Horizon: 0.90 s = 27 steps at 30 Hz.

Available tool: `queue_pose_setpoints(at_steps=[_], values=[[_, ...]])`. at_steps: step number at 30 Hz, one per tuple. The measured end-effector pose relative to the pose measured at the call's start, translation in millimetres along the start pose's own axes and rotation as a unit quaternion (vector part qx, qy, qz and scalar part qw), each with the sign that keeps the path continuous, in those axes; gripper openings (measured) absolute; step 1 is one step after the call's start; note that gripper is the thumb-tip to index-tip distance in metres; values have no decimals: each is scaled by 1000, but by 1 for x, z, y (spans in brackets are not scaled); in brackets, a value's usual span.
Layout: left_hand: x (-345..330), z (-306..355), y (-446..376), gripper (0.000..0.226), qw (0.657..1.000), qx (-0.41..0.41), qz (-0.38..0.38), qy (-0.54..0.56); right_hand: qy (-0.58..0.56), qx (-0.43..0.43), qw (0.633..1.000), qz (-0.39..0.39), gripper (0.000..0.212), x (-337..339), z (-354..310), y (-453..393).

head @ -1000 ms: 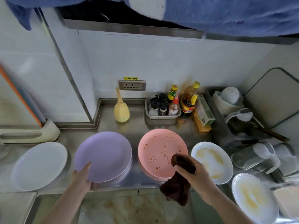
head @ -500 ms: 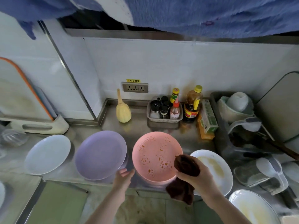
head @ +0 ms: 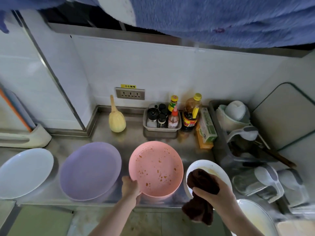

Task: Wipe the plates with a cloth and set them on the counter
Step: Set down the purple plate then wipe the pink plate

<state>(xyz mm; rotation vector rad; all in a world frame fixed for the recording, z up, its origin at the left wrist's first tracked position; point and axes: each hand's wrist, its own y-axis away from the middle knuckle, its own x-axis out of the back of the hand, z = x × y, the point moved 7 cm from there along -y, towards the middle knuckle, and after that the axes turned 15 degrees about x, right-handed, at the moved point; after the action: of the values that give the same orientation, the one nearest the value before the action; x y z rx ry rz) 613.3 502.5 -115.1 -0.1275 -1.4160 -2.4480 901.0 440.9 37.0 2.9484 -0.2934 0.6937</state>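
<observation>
Five plates lie in a row along the front edge of the steel bench (head: 134, 138). From the left end they are a white plate (head: 23, 172), a purple plate (head: 90, 169), a pink plate (head: 156, 168), a small white plate (head: 211, 166) with yellow smears, and another smeared plate (head: 254, 217) at the right end, partly cut off. The pink plate carries orange spots, so it looks not yet wiped. The left hand (head: 130, 187) grips its near-left rim, fingers (head: 138, 197) curled under the edge. The right hand (head: 213, 193) is closed around a dark brown cloth (head: 200, 183), which hangs over the small white plate. I judge the pink plate to be light, stiff plastic, smooth and perhaps greasy, so the rim is the good place to hold while the soft cloth rubs the inside.
</observation>
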Motion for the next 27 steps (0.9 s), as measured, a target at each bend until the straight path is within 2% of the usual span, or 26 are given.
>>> queue_pose_setpoints(at_steps=[3,6,9,12,14,16,17,19,22,25,27], values=[[0,14,18,25,996,-34,-71,42,13,3,1000,15,41,2,-13,-3],[20,34,32,15,988,-129,-72,33,23,24,999,14,41,0,-44,-14],[45,57,56,19,981,-163,-78,70,57,67,996,18,50,0,-87,-34],[64,85,90,36,965,-217,-102,106,109,182,976,40,52,-2,-145,-47],[72,101,111,44,954,-248,-125,116,142,297,943,53,55,-8,-182,-48],[78,112,134,45,944,-253,-163,133,199,395,896,18,56,-24,-205,-45],[80,117,145,52,935,-250,-198,157,240,422,874,-16,56,-33,-207,-43],[83,125,168,81,910,-227,-279,205,332,423,840,-77,55,-50,-201,-38],[90,134,193,117,876,-208,-351,258,407,410,811,-90,50,-57,-192,-28],[91,137,204,115,868,-192,-369,270,416,431,798,-71,38,-56,-200,-17],[92,139,199,112,869,-175,-362,287,389,455,798,-67,39,-55,-204,-5]])
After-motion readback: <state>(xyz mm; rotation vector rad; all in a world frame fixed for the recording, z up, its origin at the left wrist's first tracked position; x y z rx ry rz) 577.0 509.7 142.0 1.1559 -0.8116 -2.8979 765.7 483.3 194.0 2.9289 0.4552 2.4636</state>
